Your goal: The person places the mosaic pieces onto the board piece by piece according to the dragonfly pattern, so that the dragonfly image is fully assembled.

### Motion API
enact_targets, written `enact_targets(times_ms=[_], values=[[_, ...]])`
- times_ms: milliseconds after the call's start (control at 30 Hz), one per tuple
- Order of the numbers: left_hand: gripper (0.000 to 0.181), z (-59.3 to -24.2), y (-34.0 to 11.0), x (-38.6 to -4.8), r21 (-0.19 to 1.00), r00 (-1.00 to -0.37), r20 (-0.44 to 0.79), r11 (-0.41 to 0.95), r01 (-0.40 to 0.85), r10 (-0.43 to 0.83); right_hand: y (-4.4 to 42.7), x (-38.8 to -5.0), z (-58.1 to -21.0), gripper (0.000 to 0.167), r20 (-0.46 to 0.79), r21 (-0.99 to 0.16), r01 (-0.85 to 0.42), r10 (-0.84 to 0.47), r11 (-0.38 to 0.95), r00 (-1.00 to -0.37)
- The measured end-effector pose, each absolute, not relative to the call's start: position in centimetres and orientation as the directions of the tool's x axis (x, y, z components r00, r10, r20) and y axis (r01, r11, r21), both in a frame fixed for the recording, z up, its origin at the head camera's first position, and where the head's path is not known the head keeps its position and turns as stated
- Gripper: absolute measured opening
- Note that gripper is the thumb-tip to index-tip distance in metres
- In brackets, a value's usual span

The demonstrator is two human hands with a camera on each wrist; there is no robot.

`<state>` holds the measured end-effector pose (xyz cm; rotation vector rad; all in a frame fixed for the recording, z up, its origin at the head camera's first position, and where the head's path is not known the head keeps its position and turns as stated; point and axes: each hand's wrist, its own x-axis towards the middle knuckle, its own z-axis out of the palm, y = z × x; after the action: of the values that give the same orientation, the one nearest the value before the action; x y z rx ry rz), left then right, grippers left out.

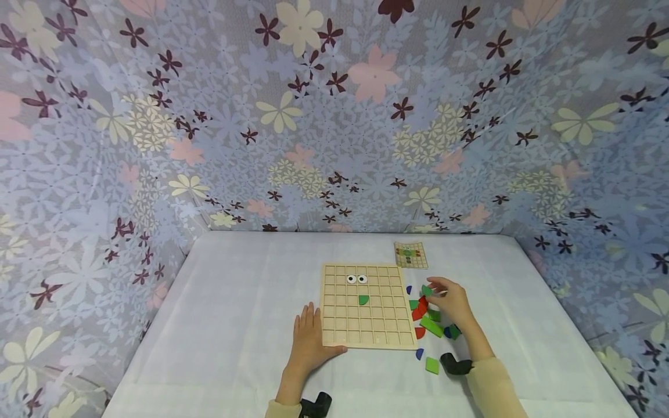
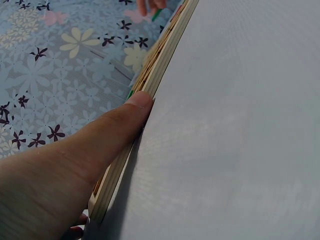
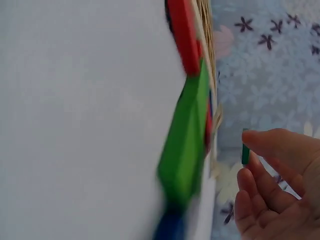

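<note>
A square wooden grid board (image 1: 387, 332) lies on the white table. Two round eye pieces (image 1: 357, 279) and a green quarter-round piece (image 1: 363, 300) sit in its upper cells. My left hand (image 1: 308, 343) rests at the board's lower left corner, fingers straight along the side; its thumb (image 2: 140, 99) touches the front edge. To the right of the board, my right hand (image 1: 452, 300) pinches a small green piece (image 3: 245, 147) between thumb and fingers, above the loose pieces. The held piece shows mostly edge-on in the right wrist view, so its full outline is unclear.
Several loose red, blue and green pieces lie along the board's right side, among them a green rectangle (image 1: 431, 326) and a light green square (image 1: 432, 365). A pattern card (image 1: 411, 264) lies beyond the board's upper right corner. Flowered cloth (image 1: 334, 133) surrounds the table.
</note>
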<state>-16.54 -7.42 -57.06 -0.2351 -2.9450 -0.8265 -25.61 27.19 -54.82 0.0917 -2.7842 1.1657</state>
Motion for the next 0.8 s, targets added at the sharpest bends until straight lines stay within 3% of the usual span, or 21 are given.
enact_targets(times_ms=[400, 800], values=[[0.113, -57.6, -7.6, -16.8, 0.512, -0.987, 0.106, 0.845, 0.157, 0.120, 21.2, -25.7, -52.6, 0.045, 0.221, -0.770, -0.320, -0.240, 0.552, -0.945], [0.113, -57.3, -7.6, -16.6, 0.512, -0.985, 0.108, 0.842, 0.169, 0.131, 16.7, -26.5, -52.7, 0.041, 0.220, -0.793, -0.344, -0.290, 0.503, -0.931]])
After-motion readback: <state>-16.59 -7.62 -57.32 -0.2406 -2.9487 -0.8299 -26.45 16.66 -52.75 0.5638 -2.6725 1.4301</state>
